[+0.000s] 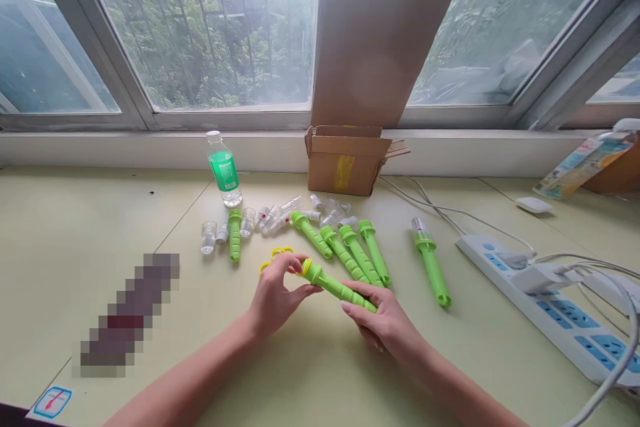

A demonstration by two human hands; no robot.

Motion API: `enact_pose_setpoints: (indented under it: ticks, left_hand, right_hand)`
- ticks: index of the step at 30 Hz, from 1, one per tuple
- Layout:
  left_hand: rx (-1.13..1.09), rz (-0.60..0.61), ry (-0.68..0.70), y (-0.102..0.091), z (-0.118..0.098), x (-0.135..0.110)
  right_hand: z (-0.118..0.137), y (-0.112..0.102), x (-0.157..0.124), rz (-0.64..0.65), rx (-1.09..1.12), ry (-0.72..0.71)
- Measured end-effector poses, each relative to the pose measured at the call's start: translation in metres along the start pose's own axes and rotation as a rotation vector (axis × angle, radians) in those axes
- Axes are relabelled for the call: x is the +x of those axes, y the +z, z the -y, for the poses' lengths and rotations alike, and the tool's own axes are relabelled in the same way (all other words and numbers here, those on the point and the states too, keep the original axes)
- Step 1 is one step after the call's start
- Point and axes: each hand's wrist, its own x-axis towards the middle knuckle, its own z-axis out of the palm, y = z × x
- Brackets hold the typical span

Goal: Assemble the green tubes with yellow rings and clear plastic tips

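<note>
A green plastic flashlight-like tube (336,287) with a threaded end lies across both hands above the table. My right hand (383,320) is wrapped round its lower end. At the threaded end, my left hand (277,290) pinches a small yellow ring (305,267) against the tube. Just behind my left hand lie more yellow rings (281,251), partly hidden by it. Several similar green tubes (345,255) rest beyond my hands, with another green tube (235,237) upright-pointing to the left. Clear ribbed caps (209,238) and small white pieces (316,201) are scattered behind them.
A green tube with a clear cap (433,270) lies at right, near a white power strip (550,310) with cables. An opened cardboard box (345,163) and a green-labelled bottle (223,170) stand at the back. A blurred dark object (130,317) lies at left.
</note>
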Motion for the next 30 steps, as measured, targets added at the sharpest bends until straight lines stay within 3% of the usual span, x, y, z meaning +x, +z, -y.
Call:
enact_pose_setpoints:
  ticks: [13, 30]
  left_hand:
    - [0.005, -0.033, 0.039, -0.0028, -0.0051, 0.0019]
    - [-0.075, 0.044, -0.041, 0.0000, -0.0010, 0.0019]
  right_hand:
    - [-0.0027, -0.0022, 0.0002, 0.060, 0.081, 0.021]
    - [0.0053, -0.0010, -0.0021, 0.155, 0.148, 0.041]
